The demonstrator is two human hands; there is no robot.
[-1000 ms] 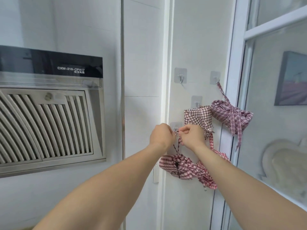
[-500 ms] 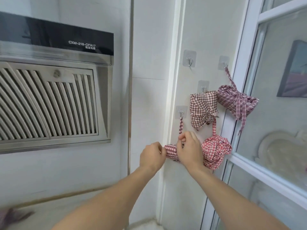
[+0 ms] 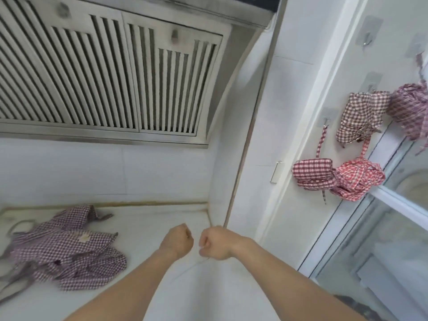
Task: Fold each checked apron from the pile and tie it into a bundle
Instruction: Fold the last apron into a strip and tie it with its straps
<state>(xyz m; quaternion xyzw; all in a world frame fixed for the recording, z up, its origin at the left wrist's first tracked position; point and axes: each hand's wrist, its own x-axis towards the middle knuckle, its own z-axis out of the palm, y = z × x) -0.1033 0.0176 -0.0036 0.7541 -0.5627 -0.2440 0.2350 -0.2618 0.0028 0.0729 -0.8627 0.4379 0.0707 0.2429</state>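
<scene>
A pile of purple checked aprons lies spread on the white counter at lower left. Several tied checked bundles hang from wall hooks at right: a dark red one, a bright red one, a brown-checked one and a purple one at the frame edge. My left hand and my right hand hover side by side over the counter's right end, both with fingers curled into fists and holding nothing. They are well below and left of the hanging bundles.
A steel range hood with slatted vents overhangs the counter at upper left. A white wall corner separates counter from hooks. A glass door with a white frame stands at right. An empty adhesive hook sits high on the wall.
Both hands let go of the dark red bundle, which now hangs from its hook, and dropped down toward the counter. The view tilted downward, bringing the apron pile into sight.
</scene>
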